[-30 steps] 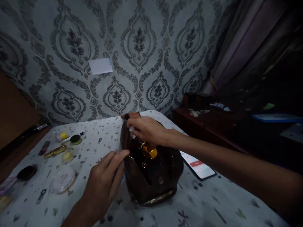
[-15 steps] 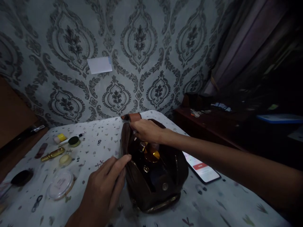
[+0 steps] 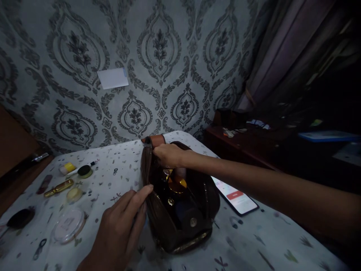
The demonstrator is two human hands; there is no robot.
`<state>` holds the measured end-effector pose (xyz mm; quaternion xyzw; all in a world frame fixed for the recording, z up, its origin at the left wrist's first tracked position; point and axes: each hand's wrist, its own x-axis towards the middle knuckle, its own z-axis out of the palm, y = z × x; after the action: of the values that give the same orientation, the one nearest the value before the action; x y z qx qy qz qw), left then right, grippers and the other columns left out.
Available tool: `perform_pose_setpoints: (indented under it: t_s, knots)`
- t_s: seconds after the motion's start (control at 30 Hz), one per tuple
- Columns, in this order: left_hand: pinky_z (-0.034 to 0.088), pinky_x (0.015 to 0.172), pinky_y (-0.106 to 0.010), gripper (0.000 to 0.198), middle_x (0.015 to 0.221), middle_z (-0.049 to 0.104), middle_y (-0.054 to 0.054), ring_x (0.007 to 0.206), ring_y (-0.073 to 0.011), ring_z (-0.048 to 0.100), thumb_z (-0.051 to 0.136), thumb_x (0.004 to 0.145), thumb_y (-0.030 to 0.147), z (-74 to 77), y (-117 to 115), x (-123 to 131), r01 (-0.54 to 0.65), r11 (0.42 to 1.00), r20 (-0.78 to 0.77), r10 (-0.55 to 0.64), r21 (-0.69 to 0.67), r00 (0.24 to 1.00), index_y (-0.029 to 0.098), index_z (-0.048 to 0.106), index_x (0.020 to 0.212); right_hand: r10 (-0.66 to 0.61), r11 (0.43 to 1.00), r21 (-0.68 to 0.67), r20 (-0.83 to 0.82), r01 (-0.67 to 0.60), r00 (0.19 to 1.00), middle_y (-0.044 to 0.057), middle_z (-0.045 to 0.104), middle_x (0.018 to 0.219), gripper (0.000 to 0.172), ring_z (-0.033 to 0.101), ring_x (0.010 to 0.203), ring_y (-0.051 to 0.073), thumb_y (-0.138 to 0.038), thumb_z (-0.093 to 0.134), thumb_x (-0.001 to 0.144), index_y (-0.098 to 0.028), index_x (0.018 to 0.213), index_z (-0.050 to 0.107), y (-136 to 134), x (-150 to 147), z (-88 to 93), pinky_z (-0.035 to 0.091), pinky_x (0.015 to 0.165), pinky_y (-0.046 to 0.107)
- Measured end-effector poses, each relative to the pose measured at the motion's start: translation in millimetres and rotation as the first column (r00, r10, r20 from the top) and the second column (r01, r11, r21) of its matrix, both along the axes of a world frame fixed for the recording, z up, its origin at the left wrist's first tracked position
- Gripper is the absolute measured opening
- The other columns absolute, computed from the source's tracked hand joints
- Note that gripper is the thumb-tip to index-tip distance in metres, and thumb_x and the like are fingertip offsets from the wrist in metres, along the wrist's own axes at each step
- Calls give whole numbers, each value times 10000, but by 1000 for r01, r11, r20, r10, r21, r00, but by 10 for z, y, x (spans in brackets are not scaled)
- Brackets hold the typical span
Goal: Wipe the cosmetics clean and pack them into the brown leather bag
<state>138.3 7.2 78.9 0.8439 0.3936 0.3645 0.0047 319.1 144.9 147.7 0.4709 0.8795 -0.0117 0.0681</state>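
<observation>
A dark brown bag (image 3: 166, 229) lies unzipped in the middle of the patterned cloth. Inside it show a shiny gold-and-amber item (image 3: 177, 185) and a round metal snap (image 3: 193, 222). My left hand (image 3: 124, 218) grips the bag's left edge near the zipper, fingertips on the rim. My right hand (image 3: 169, 155) reaches over the far end of the opening, its fingers closed at the far left rim beside a brown leather strap (image 3: 157, 140). What those fingers hold, if anything, is hidden.
Cosmetics lie at the left: a round compact (image 3: 69, 225), a gold tube (image 3: 58, 188), a small yellow pot (image 3: 74, 194) and a dark-lidded jar (image 3: 85, 171). A lit phone (image 3: 239, 199) rests right of the bag. Behind stands a patterned wall (image 3: 158, 94); a dark red surface (image 3: 217, 139) is at the right.
The whole view has shifted slightly, moving the scene a little to the left. Both hands keep nearly the same places on the bag.
</observation>
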Motion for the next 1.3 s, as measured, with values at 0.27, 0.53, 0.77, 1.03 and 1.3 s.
perform_pose_setpoints:
  t_s: [0.27, 0.53, 0.77, 1.03, 1.3]
  knots:
    - [565, 665, -209, 400, 922, 689, -54, 787, -138, 689, 416, 984, 157, 18, -16, 14, -21, 999, -17, 22, 50, 1000, 230, 476, 1373, 22, 1000, -18, -69, -24, 997, 199, 737, 1013, 239, 702, 963, 279, -129, 521, 869, -90, 988, 725, 64, 31, -13, 463, 682, 274]
    - [569, 700, -207, 419, 971, 695, -49, 830, -136, 692, 432, 977, 158, -7, -14, 38, -13, 1000, 28, 12, 19, 1000, 243, 486, 1383, 28, 999, -27, -158, -33, 987, 137, 741, 1062, 271, 689, 987, 235, -135, 496, 880, -135, 1048, 709, 118, 81, -38, 444, 707, 240]
    - [582, 709, -219, 397, 972, 712, -61, 843, -149, 710, 434, 971, 159, 60, -38, 40, -19, 999, -14, 19, 29, 1000, 231, 505, 1356, 27, 999, -36, -137, -32, 990, 110, 753, 977, 249, 688, 939, 233, -241, 600, 827, -151, 1021, 728, 80, 89, -27, 451, 671, 233]
    - [595, 743, -225, 415, 999, 710, -61, 876, -147, 708, 429, 980, 161, 24, -20, 15, -17, 1000, -32, 17, 13, 999, 238, 484, 1384, 131, 991, -9, -193, -136, 972, 79, 748, 871, 219, 667, 796, 186, -123, 627, 761, -137, 943, 748, 36, 118, 20, 399, 600, 222]
    - [598, 731, -228, 451, 1026, 710, -62, 877, -144, 707, 425, 980, 146, 15, -23, 1, -8, 1000, -59, 7, -15, 998, 257, 437, 1417, 255, 950, -128, -216, -286, 943, 54, 745, 850, 256, 612, 689, 129, -12, 603, 741, -106, 937, 738, 13, 161, 60, 384, 584, 201]
